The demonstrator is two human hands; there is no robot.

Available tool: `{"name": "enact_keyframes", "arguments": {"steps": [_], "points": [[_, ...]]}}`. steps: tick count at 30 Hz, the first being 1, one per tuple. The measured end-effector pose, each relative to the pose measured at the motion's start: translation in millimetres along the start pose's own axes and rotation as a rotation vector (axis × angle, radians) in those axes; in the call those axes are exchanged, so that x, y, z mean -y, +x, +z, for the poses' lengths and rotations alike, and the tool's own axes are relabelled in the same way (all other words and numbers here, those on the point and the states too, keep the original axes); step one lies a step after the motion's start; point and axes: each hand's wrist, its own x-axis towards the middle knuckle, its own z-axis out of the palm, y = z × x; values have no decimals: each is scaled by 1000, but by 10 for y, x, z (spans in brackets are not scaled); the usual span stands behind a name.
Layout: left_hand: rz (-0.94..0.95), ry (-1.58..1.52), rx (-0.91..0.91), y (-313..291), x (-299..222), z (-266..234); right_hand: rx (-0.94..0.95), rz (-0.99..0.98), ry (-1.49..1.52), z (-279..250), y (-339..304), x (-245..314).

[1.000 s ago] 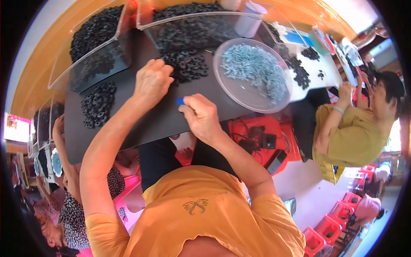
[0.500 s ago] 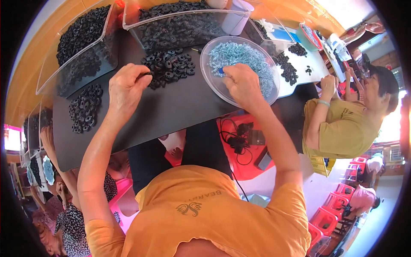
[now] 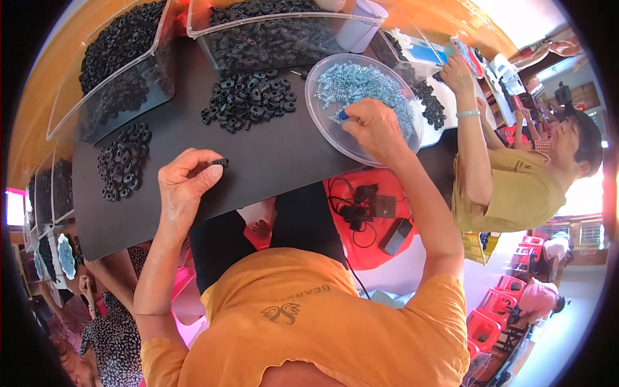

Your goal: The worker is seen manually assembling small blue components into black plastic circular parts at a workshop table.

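My left hand (image 3: 189,176) pinches a small black plastic part (image 3: 221,162) between thumb and fingertips, above the near part of the dark table. Over a round clear tray (image 3: 314,116) of small silvery-blue coil springs (image 3: 358,84), my right hand (image 3: 374,131) has its fingers closed. A small blue piece (image 3: 343,115) sticks out at those fingertips; its full shape is hidden, and I cannot tell whether a spring is with it. Beyond my left hand lies a loose pile of black plastic parts (image 3: 250,100), with a smaller pile (image 3: 124,161) to its left.
Clear bins (image 3: 277,39) (image 3: 129,84) heaped with black parts line the table's (image 3: 258,158) far side. A pale cup (image 3: 361,29) stands behind the tray. At right a co-worker (image 3: 516,174) reaches over a white board. Cables and black devices lie on a red stool (image 3: 367,219) below.
My left hand has drawn back from the black pile toward me with the black part. My right hand has shifted slightly right and nearer over the tray. The co-worker's arm has reached farther out.
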Motion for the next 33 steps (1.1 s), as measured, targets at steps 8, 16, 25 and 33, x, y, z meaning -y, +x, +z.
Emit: {"name": "enact_keyframes", "arguments": {"steps": [8, 16, 25, 33], "points": [[-47, -169, 16, -89, 74, 153, -27, -161, -183, 229, 120, 50], [-76, -198, 33, -111, 107, 169, -26, -303, -64, 172, 104, 10], [-28, -234, 13, -111, 151, 194, -49, -195, -44, 175, 78, 0], [13, -228, 2, -127, 212, 203, 68, -273, -118, 196, 155, 36]]}}
